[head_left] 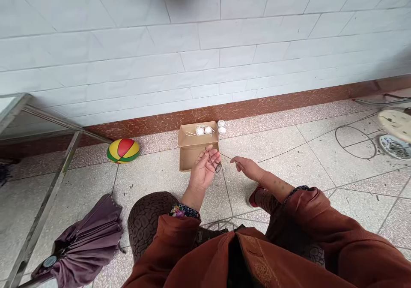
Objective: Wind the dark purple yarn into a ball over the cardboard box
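Note:
My left hand (203, 172) is palm up, its fingers curled around a thin dark cord (212, 159) that hangs in small loops. A fine strand runs from there toward my right hand (248, 168), whose thumb and fingertips are pinched together on it. Just behind my left hand an open cardboard box (184, 159) sits on the floor, its lid (182, 137) folded back toward the wall. Inside the lid lie two white balls of string (199, 130) with loose ends. Two more white balls (221, 130) are beside the box on the right.
A yellow, red and green ball (123, 151) lies by the wall at left. Nearer are a folded purple umbrella (86, 245) and a metal frame (48, 206). At right are a round stool (398, 123) and a wire ring (355, 142). The tiled wall (205, 39) rises behind.

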`<action>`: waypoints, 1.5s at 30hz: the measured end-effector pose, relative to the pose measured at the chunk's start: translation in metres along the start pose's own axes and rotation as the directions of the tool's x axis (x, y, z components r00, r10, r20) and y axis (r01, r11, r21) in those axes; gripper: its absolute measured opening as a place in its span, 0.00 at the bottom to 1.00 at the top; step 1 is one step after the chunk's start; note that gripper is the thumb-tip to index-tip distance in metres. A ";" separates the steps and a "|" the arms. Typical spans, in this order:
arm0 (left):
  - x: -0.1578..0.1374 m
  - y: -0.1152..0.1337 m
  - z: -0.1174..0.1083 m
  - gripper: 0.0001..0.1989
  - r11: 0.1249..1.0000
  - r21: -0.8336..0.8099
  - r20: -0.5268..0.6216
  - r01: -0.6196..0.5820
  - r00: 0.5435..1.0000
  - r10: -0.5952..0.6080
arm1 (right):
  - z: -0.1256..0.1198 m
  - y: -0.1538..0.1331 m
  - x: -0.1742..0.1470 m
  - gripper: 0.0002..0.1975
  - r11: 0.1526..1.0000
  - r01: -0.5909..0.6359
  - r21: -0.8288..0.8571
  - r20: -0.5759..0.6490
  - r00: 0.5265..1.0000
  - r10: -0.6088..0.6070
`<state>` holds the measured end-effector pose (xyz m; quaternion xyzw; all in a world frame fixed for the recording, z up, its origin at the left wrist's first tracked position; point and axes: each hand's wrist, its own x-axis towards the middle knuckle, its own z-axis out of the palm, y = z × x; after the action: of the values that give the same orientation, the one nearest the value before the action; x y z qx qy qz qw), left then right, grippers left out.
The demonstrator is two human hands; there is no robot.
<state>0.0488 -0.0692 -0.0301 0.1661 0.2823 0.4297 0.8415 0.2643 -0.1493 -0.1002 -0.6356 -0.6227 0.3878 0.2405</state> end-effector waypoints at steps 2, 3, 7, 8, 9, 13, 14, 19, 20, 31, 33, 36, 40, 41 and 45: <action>0.001 0.002 0.000 0.10 1.000 0.020 0.011 -0.007 1.000 0.007 | -0.002 0.002 0.000 0.18 1.000 -0.011 -0.015 -0.001 1.000 0.011; 0.001 0.003 -0.001 0.10 0.999 0.032 0.017 -0.007 1.000 0.006 | -0.002 0.002 0.000 0.18 1.000 -0.017 -0.026 0.001 1.000 0.017; 0.001 -0.005 -0.005 0.11 0.998 0.062 0.027 0.007 1.000 -0.008 | -0.002 0.001 0.002 0.19 0.993 -0.035 -0.113 0.049 0.998 0.041; 0.001 -0.008 -0.006 0.11 0.998 0.068 0.027 0.012 1.000 -0.014 | 0.000 0.001 0.003 0.19 0.989 -0.036 -0.147 0.066 0.997 0.046; 0.001 -0.012 -0.008 0.12 0.997 0.074 0.025 0.019 0.999 -0.021 | 0.001 0.001 0.003 0.19 0.983 -0.034 -0.179 0.083 0.995 0.050; 0.003 -0.020 -0.011 0.14 0.993 0.103 0.026 0.050 0.998 -0.053 | 0.004 0.003 0.006 0.15 0.975 0.006 -0.222 0.063 0.998 0.008; 0.003 -0.020 -0.011 0.15 0.993 0.108 0.033 0.052 0.998 -0.056 | 0.002 0.004 0.007 0.14 0.979 0.005 -0.203 0.044 0.999 0.004; 0.003 -0.015 -0.003 0.18 0.987 0.146 0.059 0.066 0.995 -0.075 | -0.013 0.004 0.009 0.24 0.996 0.084 -0.010 -0.066 0.994 -0.085; 0.003 -0.015 -0.001 0.19 0.982 0.168 0.065 0.086 0.993 -0.098 | -0.015 0.002 0.009 0.29 0.988 0.151 0.042 -0.095 0.985 -0.147; -0.002 -0.028 -0.002 0.16 0.903 0.291 0.138 0.315 0.921 -0.366 | -0.007 -0.005 0.021 0.16 0.979 0.147 0.138 -0.110 0.985 -0.133; -0.001 -0.024 -0.003 0.16 0.922 0.243 0.122 0.301 0.934 -0.337 | -0.009 -0.001 0.021 0.16 0.989 0.118 0.095 -0.118 0.987 -0.107; 0.000 -0.021 -0.003 0.15 0.936 0.209 0.115 0.284 0.943 -0.312 | -0.008 -0.002 0.020 0.15 0.996 0.094 -0.006 -0.034 0.995 -0.094; 0.000 -0.029 -0.004 0.14 0.935 0.213 0.135 0.283 0.939 -0.315 | -0.001 -0.009 0.020 0.13 0.981 0.126 -0.144 0.084 0.990 -0.114; 0.000 -0.032 -0.005 0.14 0.933 0.216 0.135 0.287 0.938 -0.320 | 0.000 -0.011 0.020 0.12 0.977 0.125 -0.170 0.084 0.990 -0.112; -0.001 -0.038 -0.007 0.14 0.925 0.228 0.123 0.304 0.933 -0.337 | -0.001 -0.014 0.022 0.11 0.964 0.098 -0.249 0.062 0.994 -0.086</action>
<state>0.0674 -0.0918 -0.0550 0.2374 0.2801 0.2399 0.8987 0.2555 -0.1265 -0.0929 -0.6213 -0.7016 0.3101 0.1599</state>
